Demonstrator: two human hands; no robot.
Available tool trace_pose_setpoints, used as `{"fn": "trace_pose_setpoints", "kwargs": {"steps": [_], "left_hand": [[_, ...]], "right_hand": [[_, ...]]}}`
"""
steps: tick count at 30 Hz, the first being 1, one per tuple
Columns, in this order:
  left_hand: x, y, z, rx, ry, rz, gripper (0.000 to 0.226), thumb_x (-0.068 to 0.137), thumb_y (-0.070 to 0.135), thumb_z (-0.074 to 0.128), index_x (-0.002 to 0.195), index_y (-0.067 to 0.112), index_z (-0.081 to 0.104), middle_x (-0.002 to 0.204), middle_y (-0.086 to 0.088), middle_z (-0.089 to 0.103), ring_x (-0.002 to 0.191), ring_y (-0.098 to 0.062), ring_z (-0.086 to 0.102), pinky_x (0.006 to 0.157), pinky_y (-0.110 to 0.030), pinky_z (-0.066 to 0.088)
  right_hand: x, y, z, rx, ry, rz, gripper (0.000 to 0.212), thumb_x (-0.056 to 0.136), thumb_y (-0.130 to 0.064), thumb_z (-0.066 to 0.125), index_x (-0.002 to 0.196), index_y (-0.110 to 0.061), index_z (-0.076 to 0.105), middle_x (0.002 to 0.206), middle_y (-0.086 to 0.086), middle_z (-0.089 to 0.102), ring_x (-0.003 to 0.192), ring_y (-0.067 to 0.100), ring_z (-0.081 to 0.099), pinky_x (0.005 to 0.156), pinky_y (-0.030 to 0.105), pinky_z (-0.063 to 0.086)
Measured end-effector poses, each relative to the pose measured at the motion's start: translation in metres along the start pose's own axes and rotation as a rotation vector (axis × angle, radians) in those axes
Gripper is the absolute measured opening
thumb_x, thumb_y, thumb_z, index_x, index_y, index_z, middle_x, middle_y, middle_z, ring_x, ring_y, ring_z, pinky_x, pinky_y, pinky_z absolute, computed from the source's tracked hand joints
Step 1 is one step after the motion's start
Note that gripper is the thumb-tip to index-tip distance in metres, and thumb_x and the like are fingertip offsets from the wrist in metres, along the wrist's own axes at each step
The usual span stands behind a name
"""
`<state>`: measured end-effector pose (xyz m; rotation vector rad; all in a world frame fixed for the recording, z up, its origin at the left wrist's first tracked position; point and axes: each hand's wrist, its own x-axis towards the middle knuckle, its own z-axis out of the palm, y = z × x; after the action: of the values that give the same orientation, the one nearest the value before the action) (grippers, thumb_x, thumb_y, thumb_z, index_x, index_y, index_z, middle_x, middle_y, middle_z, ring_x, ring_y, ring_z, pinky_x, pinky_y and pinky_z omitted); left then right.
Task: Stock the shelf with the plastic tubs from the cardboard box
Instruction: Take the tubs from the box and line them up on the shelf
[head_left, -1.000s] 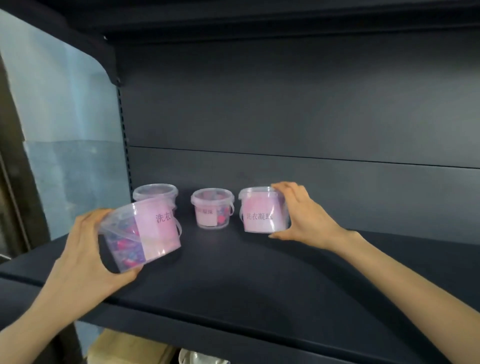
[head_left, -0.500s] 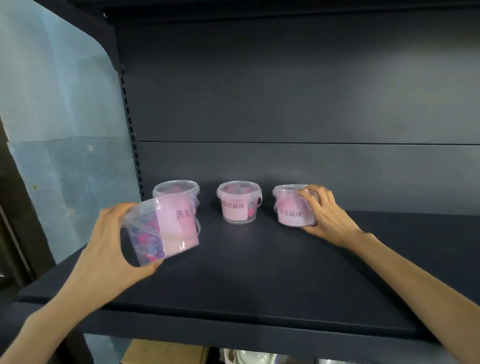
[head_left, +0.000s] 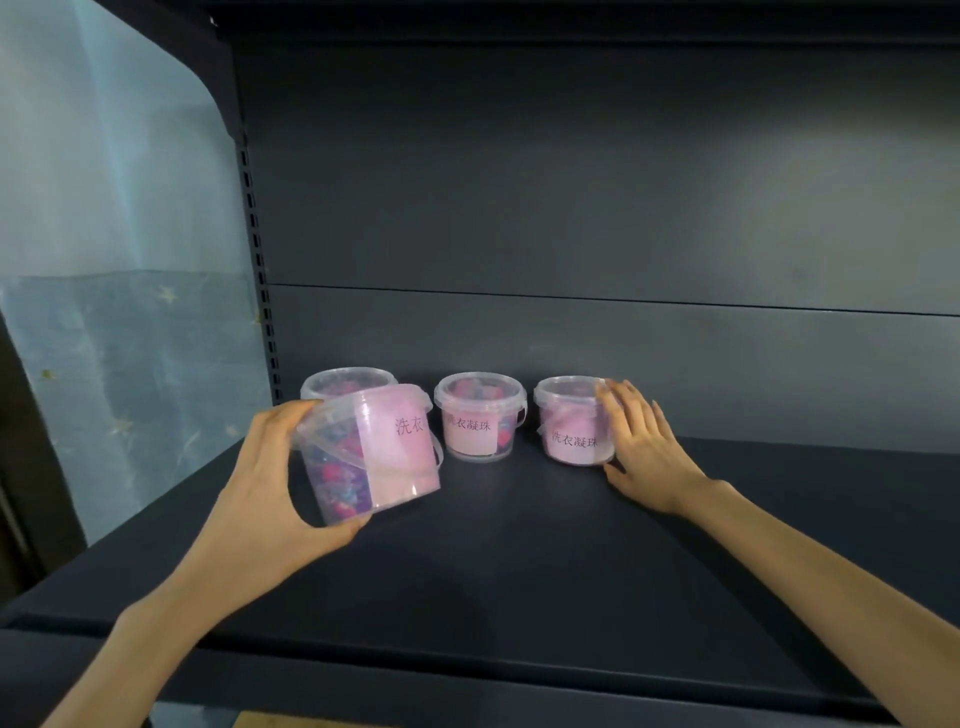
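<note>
- We grip a tilted tub (head_left: 374, 452) in our left hand (head_left: 260, 493), fingers and thumb curled round it, just above the shelf (head_left: 519, 571), left of the middle tub (head_left: 478, 421) and nearer to us.
- Our right hand (head_left: 644, 447) rests nearly straight fingers against the right tub (head_left: 571, 426), upright beside the middle tub.
- A fourth tub (head_left: 343, 382) stands left of the middle tub, partly hidden.

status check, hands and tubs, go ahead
Left hand grips tilted tub, front left of shelf. Right hand, fingers straight, touches right tub standing at the back. Middle tub, back-left tub in same row; back-left one close behind the tilted tub.
</note>
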<state>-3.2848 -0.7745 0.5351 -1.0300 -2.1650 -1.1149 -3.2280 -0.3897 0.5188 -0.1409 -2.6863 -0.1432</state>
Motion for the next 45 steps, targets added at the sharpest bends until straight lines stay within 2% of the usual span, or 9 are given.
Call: {"fn": "trace_pose_setpoints", "kwargs": {"steps": [8,13,16,21,25,33,38,42,45], "left_hand": [[0.013,0.025,0.018,-0.079,-0.03,0.069,0.091,0.053,0.04,0.083,0.12,0.06,0.025,0.124,0.035,0.031,0.115,0.007,0.042,0.085,-0.005,0.039],[0.015,0.033,0.032,-0.12,-0.124,0.046,0.097,0.052,0.042,0.086,0.127,0.05,0.026,0.129,0.028,0.035,0.12,0.001,0.043,0.092,-0.018,0.041],[0.014,0.033,0.034,-0.108,-0.167,0.028,0.1,0.049,0.051,0.081,0.13,0.048,0.023,0.133,0.029,0.032,0.123,0.005,0.039,0.093,-0.019,0.039],[0.015,0.041,0.033,-0.058,-0.22,0.026,0.097,0.047,0.053,0.08,0.118,0.071,0.016,0.126,0.047,0.027,0.12,0.018,0.029,0.085,-0.013,0.036],[0.018,0.044,0.041,-0.071,-0.251,0.044,0.097,0.057,0.028,0.087,0.115,0.07,0.022,0.127,0.04,0.035,0.118,0.013,0.038,0.084,-0.013,0.037],[0.046,0.059,0.062,-0.085,-0.376,0.145,0.084,0.062,0.042,0.084,0.128,0.049,0.031,0.126,0.026,0.045,0.119,0.0,0.045,0.091,-0.013,0.04],[0.083,0.033,0.092,0.299,-0.507,0.173,0.099,0.076,0.049,0.07,0.149,0.027,0.008,0.154,0.012,0.014,0.137,-0.007,0.025,0.109,-0.023,0.027],[0.107,0.018,0.117,0.353,-0.493,0.163,0.068,0.095,0.028,0.051,0.15,0.015,0.012,0.156,0.001,0.013,0.142,-0.016,0.015,0.106,-0.014,0.007],[0.112,0.005,0.128,0.336,-0.466,0.174,0.049,0.1,0.021,0.039,0.147,0.023,0.025,0.152,0.004,0.026,0.14,-0.018,0.024,0.109,-0.021,0.02]], "right_hand": [[0.0,-0.034,-0.034,0.177,-0.039,-0.15,0.103,0.081,-0.046,0.064,0.147,-0.025,-0.013,0.151,-0.002,-0.026,0.141,0.015,-0.016,0.116,0.048,-0.002],[-0.01,-0.078,-0.073,0.563,-0.055,-0.371,0.111,0.07,-0.047,0.076,0.14,-0.041,-0.009,0.151,-0.02,0.0,0.137,-0.008,0.005,0.11,0.01,0.01],[-0.019,-0.084,-0.08,0.573,-0.019,-0.432,0.103,0.071,-0.043,0.078,0.146,-0.029,0.009,0.147,-0.017,0.024,0.128,0.001,0.031,0.106,0.017,0.029],[-0.035,-0.079,-0.081,0.623,0.01,-0.464,0.102,0.068,-0.045,0.078,0.144,-0.034,0.01,0.129,-0.036,0.017,0.124,-0.01,0.023,0.098,0.001,0.024],[-0.042,-0.081,-0.079,0.685,0.022,-0.471,0.101,0.067,-0.045,0.08,0.14,-0.044,0.01,0.133,-0.022,0.024,0.129,-0.003,0.026,0.101,0.006,0.027],[-0.047,-0.055,-0.088,0.572,0.083,-0.404,0.094,0.066,-0.047,0.079,0.14,-0.031,0.021,0.137,-0.016,0.031,0.125,0.005,0.035,0.091,0.027,0.047],[-0.047,-0.02,-0.09,0.207,0.228,-0.446,0.091,0.068,-0.042,0.072,0.14,-0.022,0.02,0.134,-0.009,0.026,0.118,0.009,0.034,0.08,0.017,0.042],[-0.048,0.018,-0.085,0.131,0.279,-0.342,0.091,0.067,-0.034,0.075,0.139,-0.021,0.021,0.132,-0.004,0.026,0.117,0.015,0.035,0.094,0.022,0.035],[-0.049,0.045,-0.079,0.114,0.301,-0.257,0.09,0.066,-0.028,0.078,0.137,-0.022,0.022,0.131,-0.003,0.027,0.117,0.016,0.035,0.087,0.022,0.039]]}}
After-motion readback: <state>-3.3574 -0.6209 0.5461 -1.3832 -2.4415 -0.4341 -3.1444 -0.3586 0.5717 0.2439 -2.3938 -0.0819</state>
